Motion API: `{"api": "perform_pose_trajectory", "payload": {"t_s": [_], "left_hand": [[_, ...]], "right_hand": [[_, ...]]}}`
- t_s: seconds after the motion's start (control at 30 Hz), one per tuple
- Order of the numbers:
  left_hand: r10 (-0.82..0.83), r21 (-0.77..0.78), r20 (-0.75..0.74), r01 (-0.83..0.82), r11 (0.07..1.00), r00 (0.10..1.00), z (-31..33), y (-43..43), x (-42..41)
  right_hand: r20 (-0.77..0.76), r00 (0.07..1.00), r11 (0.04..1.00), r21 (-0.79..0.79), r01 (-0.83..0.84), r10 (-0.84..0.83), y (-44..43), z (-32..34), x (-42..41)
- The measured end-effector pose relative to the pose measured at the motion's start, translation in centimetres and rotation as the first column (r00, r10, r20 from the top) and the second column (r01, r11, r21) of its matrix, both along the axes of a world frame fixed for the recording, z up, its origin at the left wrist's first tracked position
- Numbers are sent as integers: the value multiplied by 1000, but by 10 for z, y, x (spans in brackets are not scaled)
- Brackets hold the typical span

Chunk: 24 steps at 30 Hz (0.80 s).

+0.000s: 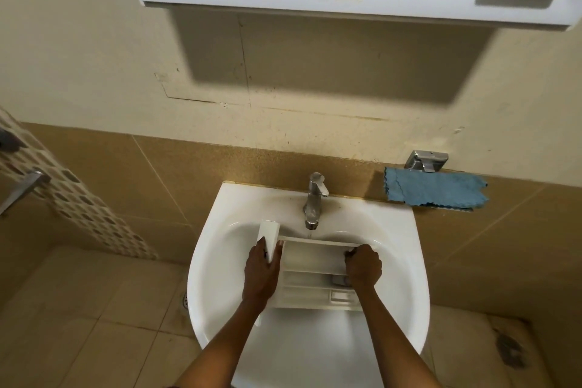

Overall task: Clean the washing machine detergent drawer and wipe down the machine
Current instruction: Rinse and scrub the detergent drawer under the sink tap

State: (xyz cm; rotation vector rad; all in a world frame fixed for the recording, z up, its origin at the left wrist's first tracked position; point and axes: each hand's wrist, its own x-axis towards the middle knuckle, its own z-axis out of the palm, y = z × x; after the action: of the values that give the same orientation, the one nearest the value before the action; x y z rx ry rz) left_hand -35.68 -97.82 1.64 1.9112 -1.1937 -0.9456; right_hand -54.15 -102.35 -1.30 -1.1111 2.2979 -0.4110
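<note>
Detergent drawer (311, 264) lies in the sink (406, 261) under the faucet (313, 198), mid-wash. The left hand (261, 274) has its fingers gripping the front panel. The right hand (363, 266) has its fingers curled at the other end, around what I cannot tell. Wiping the machine is probably still to do.

White sink (214, 264), chrome tap (314, 198) standing on its back rim, white detergent drawer (311, 264) across the bowl beneath the spout, blue cloth (434, 190) draped over the tiled ledge (346, 163) at right.
</note>
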Motion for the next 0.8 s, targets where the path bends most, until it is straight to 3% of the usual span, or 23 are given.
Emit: {"api": "perform_pose_trajectory", "payload": {"t_s": [0.33, 0.47, 0.5, 0.53, 0.57, 0.6, 0.63, 0.8], "left_hand": [[-7, -17, -16, 7, 1000, 1000, -2, 2, 1], [-15, -41, -6, 15, 999, 1000, -10, 11, 6], [-21, -50, -12, 20, 999, 1000, -12, 15, 7], [-32, -59, -18, 31, 998, 999, -13, 18, 7], [-49, -68, -26, 47, 997, 998, -14, 20, 8], [-68, -73, -40, 65, 995, 997, -15, 20, 9], [-90, -81, -59, 86, 993, 994, -15, 21, 10], [-216, -84, -90, 209, 974, 972, -16, 16, 26]], "right_hand": [[59, 973, 969, 96, -229, 224, 4, 3, -11], [265, 954, 983, -155, -101, 140, -19, 37, -13], [416, 902, 981, -189, -38, 115, -26, 46, -11], [624, 779, 987, -158, 40, 68, -33, 52, -7], [805, 594, 992, -75, 106, -3, -38, 59, 0], [899, 430, 989, 19, 146, -80, -43, 61, 5], [936, 321, 983, 101, 152, -146, -46, 62, 9], [929, 142, 931, 313, 187, -341, -54, 50, 32]]}}
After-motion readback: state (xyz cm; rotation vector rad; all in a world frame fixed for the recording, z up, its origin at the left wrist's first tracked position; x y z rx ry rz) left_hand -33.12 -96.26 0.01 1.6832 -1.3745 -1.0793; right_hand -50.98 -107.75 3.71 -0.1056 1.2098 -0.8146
